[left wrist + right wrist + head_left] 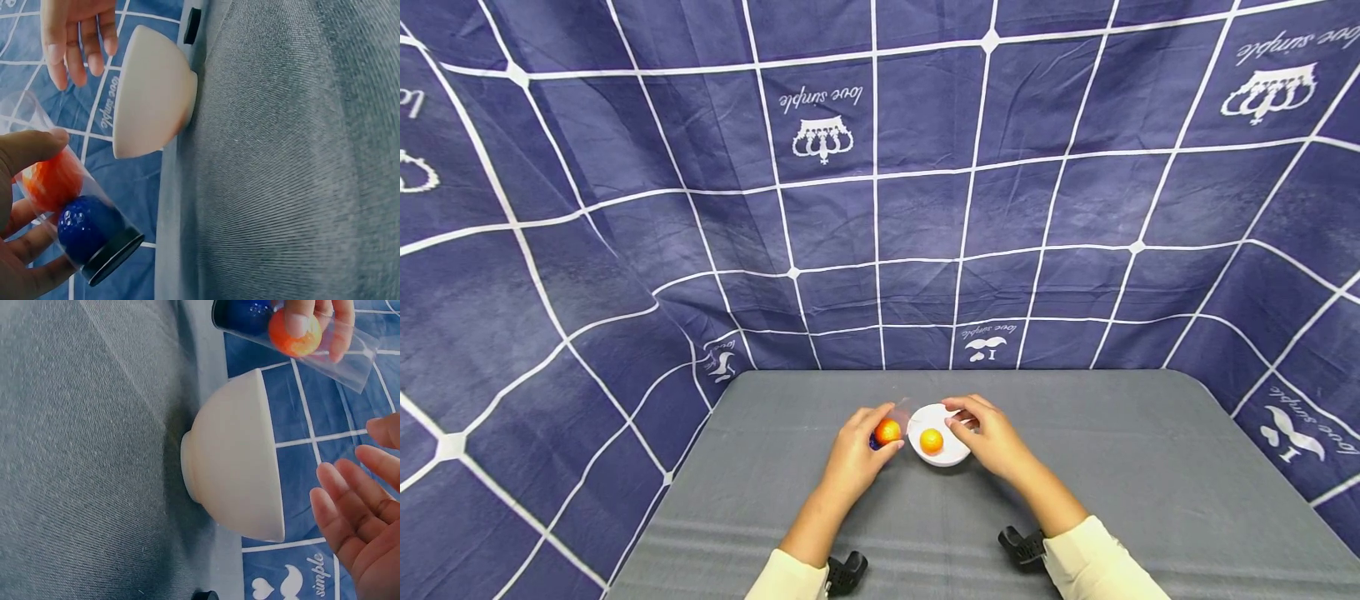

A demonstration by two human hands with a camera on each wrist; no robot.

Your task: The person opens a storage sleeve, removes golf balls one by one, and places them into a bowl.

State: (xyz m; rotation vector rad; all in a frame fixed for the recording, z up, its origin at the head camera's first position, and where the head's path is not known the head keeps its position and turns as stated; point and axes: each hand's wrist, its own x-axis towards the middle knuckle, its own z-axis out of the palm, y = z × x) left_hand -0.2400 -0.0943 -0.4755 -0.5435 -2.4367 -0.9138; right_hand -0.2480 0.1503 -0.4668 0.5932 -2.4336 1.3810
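Note:
My left hand [859,450] grips a clear plastic tube [94,194] with a dark cap at its lower end. Inside the tube a blue ball [90,228] lies against the cap, and an orange ball [55,181] sits above it. The tube leans, its open end tilted toward the bowl in the head view. A white bowl [234,462] stands upright on the table, with another orange ball [932,442] in it. Over the bowl's right rim my right hand [988,433] hovers with relaxed, parted fingers and holds nothing.
A grey cloth covers the table [760,500]. Behind and beside it hangs a blue curtain [925,208] with white grid lines. Each wrist wears a black strap mount, such as the right one [1022,546].

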